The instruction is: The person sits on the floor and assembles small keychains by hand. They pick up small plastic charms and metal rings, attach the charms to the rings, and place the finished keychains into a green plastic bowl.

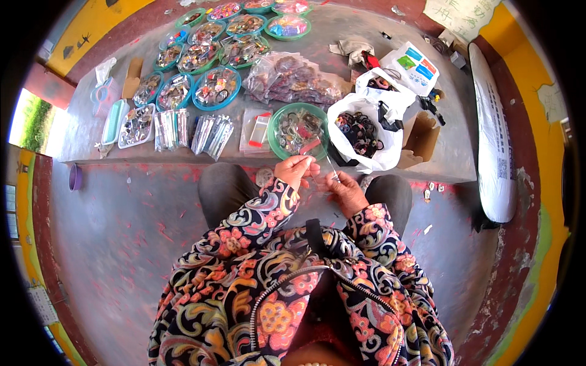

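My left hand [296, 169] pinches the edge of what looks like a small clear plastic bag [312, 152] with a reddish patch, just over the near rim of a green basket [272, 135]. My right hand [347, 192] sits beside it to the right, fingers closed on a thin, pale, stick-like thing [332, 167] that points up and away. Its exact kind is too small to tell. Inside the green basket lies a heap of small mixed trinkets [299, 127]. A white plastic bag [390, 160] full of dark bands [360, 133] stands right of the basket.
Blue and green baskets of small goods [217, 87] crowd the table's far left. Packed clear bags [293, 76] lie behind the green basket. Bundles of wrapped slim items [212, 135] and a red-and-white packet [259, 131] are at left; an open cardboard box [420, 140] stands right.
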Demonstrator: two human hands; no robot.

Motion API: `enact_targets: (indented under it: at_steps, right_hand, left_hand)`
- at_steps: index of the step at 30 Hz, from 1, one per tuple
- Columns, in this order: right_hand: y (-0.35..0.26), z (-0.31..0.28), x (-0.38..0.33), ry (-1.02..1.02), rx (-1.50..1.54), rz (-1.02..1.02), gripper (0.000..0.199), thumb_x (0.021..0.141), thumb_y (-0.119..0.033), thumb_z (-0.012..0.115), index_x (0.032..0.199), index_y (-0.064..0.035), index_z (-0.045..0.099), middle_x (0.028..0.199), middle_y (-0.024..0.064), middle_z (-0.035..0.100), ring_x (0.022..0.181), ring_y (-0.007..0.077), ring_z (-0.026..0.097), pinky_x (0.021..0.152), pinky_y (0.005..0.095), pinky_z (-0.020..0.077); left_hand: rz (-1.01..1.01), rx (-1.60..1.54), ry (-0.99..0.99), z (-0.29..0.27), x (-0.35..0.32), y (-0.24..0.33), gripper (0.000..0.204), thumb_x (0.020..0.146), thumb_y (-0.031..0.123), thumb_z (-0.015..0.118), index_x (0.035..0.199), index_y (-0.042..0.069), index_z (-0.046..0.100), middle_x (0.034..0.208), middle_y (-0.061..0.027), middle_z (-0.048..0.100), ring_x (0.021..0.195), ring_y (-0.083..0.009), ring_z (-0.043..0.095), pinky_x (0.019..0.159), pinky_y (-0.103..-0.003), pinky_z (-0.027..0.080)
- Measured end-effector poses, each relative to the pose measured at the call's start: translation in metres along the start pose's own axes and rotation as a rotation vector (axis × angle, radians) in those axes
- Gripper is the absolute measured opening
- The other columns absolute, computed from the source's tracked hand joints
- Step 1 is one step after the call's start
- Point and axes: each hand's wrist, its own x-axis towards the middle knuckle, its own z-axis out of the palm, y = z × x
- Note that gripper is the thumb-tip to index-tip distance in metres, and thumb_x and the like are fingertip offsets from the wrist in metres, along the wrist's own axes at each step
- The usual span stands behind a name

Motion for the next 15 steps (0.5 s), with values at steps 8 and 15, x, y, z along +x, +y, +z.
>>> enact_targets:
  at_steps: [8, 15]
  right_hand:
    - [-0.002, -0.024, 0.007, -0.025, -0.21, -0.074, 0.017, 0.076, -0.017, 0.061, 0.088, -0.0059, 0.06, 0.081, 0.0002, 0.061, 0.073, 0.0073, 0.053, 0.062, 0.021, 0.0383]
    - [0.008, -0.034, 0.01, -0.032, -0.266, -0.069, 0.017, 0.074, -0.018, 0.062, 0.082, -0.0038, 0.064, 0.073, 0.0, 0.061, 0.065, 0.0073, 0.051, 0.058, 0.0212, 0.0366]
  left_hand:
    - [-0.03, 0.197, -0.214, 0.003, 0.003, -0.04, 0.021, 0.083, 0.017, 0.05, 0.095, -0.001, 0.054, 0.078, -0.0085, 0.061, 0.062, -0.0104, 0.058, 0.041, -0.018, 0.042]
    - [0.003, 0.277, -0.144, 0.001, 0.01, -0.055, 0.022, 0.082, 0.018, 0.052, 0.093, 0.0, 0.057, 0.081, -0.0072, 0.061, 0.054, -0.0086, 0.054, 0.041, -0.02, 0.042]
